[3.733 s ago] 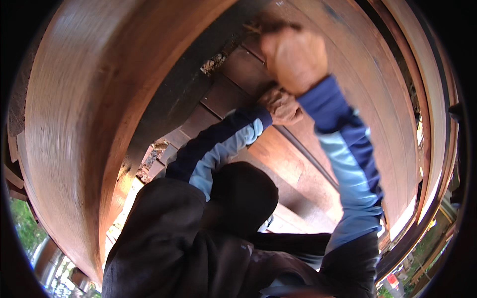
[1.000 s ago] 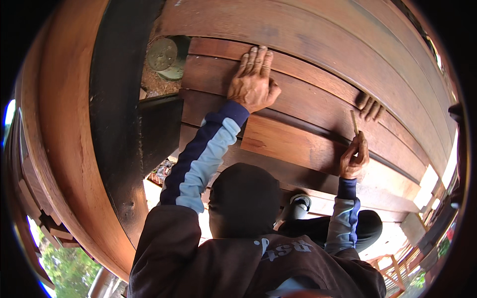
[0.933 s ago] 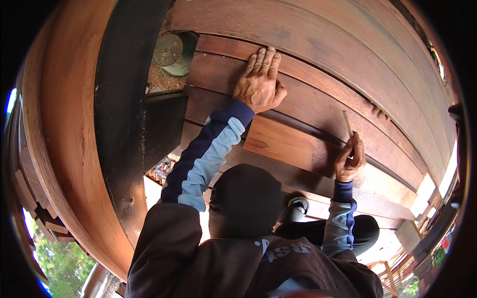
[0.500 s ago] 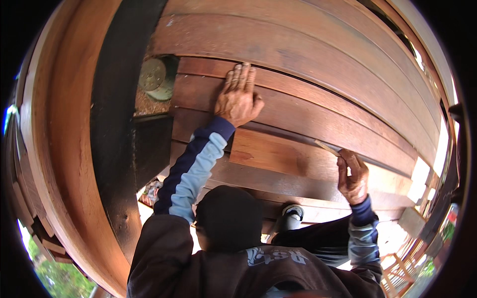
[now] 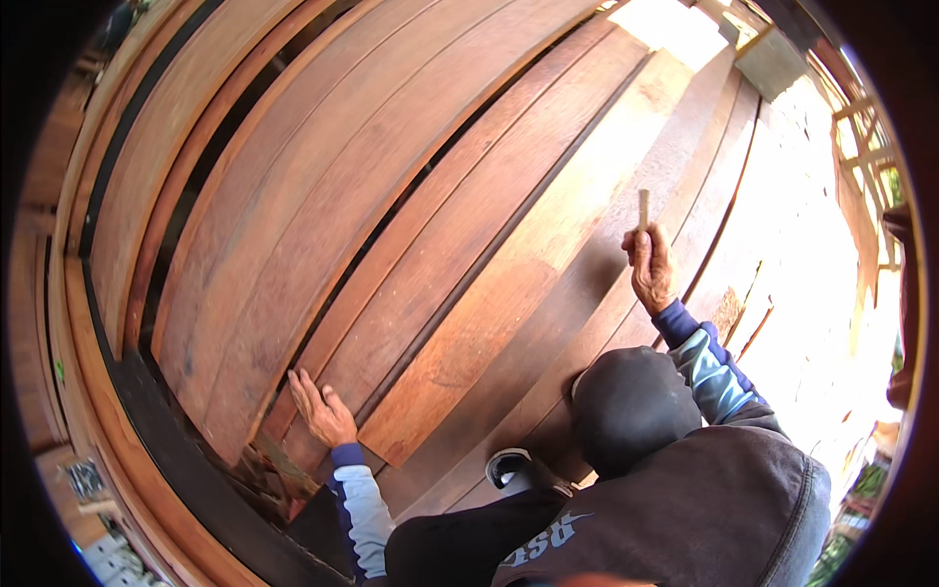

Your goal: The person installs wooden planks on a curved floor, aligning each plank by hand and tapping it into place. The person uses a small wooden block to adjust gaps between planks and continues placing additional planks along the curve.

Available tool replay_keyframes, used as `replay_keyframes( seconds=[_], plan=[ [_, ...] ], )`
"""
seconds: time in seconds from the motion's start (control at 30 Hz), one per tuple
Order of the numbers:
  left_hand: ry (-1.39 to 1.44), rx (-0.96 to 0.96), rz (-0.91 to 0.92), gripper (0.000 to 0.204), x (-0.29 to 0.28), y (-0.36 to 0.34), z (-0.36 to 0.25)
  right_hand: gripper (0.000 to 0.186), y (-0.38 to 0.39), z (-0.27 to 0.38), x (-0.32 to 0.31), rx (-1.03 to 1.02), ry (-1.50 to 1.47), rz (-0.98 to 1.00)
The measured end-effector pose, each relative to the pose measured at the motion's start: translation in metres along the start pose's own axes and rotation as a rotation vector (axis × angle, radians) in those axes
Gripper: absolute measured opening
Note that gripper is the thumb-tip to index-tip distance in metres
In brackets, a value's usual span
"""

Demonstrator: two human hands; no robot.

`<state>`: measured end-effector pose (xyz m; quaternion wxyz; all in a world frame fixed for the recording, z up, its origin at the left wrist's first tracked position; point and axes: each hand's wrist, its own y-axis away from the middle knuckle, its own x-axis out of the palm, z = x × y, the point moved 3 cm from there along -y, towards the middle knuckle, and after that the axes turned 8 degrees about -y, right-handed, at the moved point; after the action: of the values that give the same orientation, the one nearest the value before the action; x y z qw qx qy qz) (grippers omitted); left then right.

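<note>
My left hand (image 5: pixel 325 415) lies with its fingers stretched out on the near-left ends of the reddish-brown boards (image 5: pixel 421 303), by a dark gap between them. In my right hand (image 5: pixel 652 266) a short, thin wooden stick (image 5: pixel 644 207) is pinched between the thumb and fingers. It points away from me, above the boards on the right; what kind of stick it is, I cannot tell. Between my hands runs a lighter orange-brown plank (image 5: pixel 489 333), its near end close to my left wrist. My bent knee (image 5: pixel 636 401) and a shoe (image 5: pixel 509 470) are below it.
A dark beam (image 5: pixel 161 421) and a curved-looking wooden edge (image 5: pixel 122 430) border the boards on the left. Near my left hand there is an opening (image 5: pixel 269 470) at the board ends. A grey block (image 5: pixel 770 64) stands at the far right, beside strongly sunlit ground.
My view has turned, so the boards now slant up to the right. The stick in my right hand has swung from pointing left to pointing away. My left hand still lies on the boards.
</note>
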<state>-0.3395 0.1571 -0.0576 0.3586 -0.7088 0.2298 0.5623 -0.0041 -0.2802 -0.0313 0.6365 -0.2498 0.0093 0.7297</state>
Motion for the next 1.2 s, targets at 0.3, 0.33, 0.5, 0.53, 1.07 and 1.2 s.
replay_keyframes(
  seconds=[0.3,0.33,0.5,0.53,1.07,1.2],
  plan=[
    [0.172,0.114,0.242,0.048,-0.036,-0.026,-0.044,0.015,0.037,-0.121,-0.083,0.212,0.214,-0.522],
    [0.179,0.182,0.279,0.05,-0.038,-0.029,-0.061,0.016,0.042,-0.13,-0.084,0.258,0.253,-0.537],
    [0.171,0.57,0.439,0.069,-0.03,-0.039,-0.151,0.012,0.067,-0.159,-0.086,0.461,0.097,-0.547],
    [0.171,0.593,0.424,0.072,-0.027,-0.04,-0.165,0.012,0.07,-0.161,-0.09,0.475,0.159,-0.521],
    [-0.008,0.701,0.391,0.097,-0.005,-0.03,-0.194,0.009,0.073,-0.164,-0.108,0.336,0.57,-0.476],
    [0.019,0.64,0.448,0.089,-0.01,-0.033,-0.199,0.009,0.071,-0.163,-0.112,0.331,0.55,-0.473]
  ],
)
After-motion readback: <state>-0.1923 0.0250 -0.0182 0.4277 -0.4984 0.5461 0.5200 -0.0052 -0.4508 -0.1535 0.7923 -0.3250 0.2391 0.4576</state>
